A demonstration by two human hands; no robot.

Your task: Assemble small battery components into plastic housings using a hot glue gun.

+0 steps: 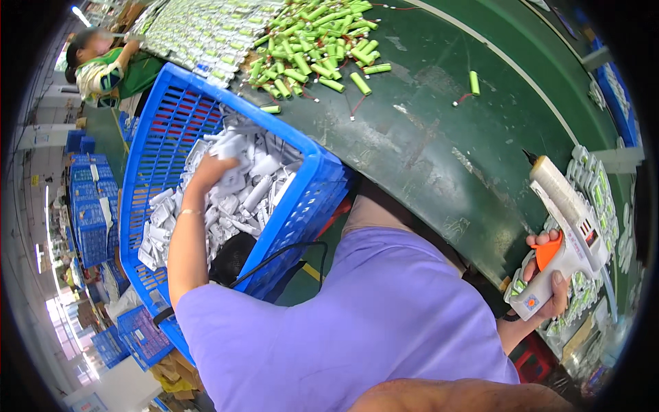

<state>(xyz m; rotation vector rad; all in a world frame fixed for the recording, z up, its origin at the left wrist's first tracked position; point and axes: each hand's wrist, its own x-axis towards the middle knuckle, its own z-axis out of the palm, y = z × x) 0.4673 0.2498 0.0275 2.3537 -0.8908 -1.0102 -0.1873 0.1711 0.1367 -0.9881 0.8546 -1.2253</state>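
My left hand point(211, 172) reaches into a large blue plastic basket point(309, 185) heaped with white plastic parts point(255, 199). Its fingers are curled and partly hidden, with a motion-blurred white plastic piece point(232, 145) in them. On the far right, my right hand point(553, 295) is wrapped around the handle of a white glue gun point(580, 244). Fingers of that hand lie by its orange trigger point(548, 251), and its dark nozzle tips up toward the table. Under and beside the gun lie rows of white parts with green cells point(596, 185).
On the green table point(425, 158) lies a pile of green battery cells point(312, 48) with red wires. White assemblies point(199, 34) cover its far left. A co-worker point(106, 69) sits there. A black cable point(285, 248) crosses the basket rim. Blue crates point(89, 206) stand left.
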